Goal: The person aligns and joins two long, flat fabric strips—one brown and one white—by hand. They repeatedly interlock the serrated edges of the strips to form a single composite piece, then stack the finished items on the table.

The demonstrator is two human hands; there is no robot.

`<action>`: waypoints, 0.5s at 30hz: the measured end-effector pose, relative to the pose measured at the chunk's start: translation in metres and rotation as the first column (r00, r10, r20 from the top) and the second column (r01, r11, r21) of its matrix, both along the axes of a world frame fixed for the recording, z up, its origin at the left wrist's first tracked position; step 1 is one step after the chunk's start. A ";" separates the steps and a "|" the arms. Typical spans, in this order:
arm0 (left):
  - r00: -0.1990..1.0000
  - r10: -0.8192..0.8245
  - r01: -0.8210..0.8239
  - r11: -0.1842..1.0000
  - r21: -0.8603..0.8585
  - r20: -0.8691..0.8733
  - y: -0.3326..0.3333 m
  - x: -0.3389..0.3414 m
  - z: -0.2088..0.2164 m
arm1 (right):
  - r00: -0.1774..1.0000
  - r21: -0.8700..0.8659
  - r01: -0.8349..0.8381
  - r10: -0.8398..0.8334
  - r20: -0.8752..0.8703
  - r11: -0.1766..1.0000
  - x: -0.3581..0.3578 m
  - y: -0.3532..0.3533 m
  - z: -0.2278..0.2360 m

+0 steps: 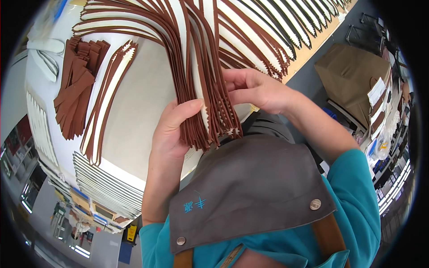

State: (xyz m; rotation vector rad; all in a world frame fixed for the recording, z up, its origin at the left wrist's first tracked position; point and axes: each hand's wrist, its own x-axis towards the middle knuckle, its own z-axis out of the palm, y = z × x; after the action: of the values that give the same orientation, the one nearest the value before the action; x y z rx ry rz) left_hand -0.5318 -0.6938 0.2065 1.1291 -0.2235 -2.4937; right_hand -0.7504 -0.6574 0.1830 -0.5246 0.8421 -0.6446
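Note:
A thick bundle of brown strips with white faces point(201, 76) hangs over the near edge of the table, its zigzag-cut ends pointing toward my apron. My left hand point(172, 125) is closed round the bundle near those ends, thumb lying across the front. From the right, my right hand point(261, 91) grips the bundle's side with bent fingers and thumb; its fingertips are partly hidden behind the strips. Left of the bundle lie a few similar brown-and-white strips point(109, 98) and a pile of short, flat brown pieces point(78, 87).
More brown-and-white strips point(250, 40) fan out at the far right, beside a row of black-edged white strips point(290, 22). Thin white strips point(105, 183) line the table's left side. A pale board point(138, 89) lies under my work. A brown covered block point(351, 71) stands off to the right.

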 end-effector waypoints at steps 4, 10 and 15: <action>0.996 -0.073 0.074 0.997 -0.010 0.055 -0.001 0.002 -0.004 | 0.988 -0.020 0.069 -0.071 -0.135 0.997 0.009 0.002 -0.004; 0.978 -0.144 0.162 0.980 -0.116 0.152 0.011 -0.005 0.001 | 0.979 -0.006 0.040 -0.041 -0.198 0.999 0.015 -0.019 -0.022; 0.975 -0.167 0.183 0.978 -0.100 0.147 0.016 -0.001 -0.004 | 0.986 0.068 0.046 -0.035 -0.162 0.997 0.013 -0.020 -0.019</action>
State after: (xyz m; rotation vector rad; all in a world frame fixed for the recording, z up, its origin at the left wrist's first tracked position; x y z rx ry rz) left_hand -0.5330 -0.6783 0.2029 1.2852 -0.5179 -2.5179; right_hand -0.7378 -0.6770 0.1640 -0.5006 1.0266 -0.6130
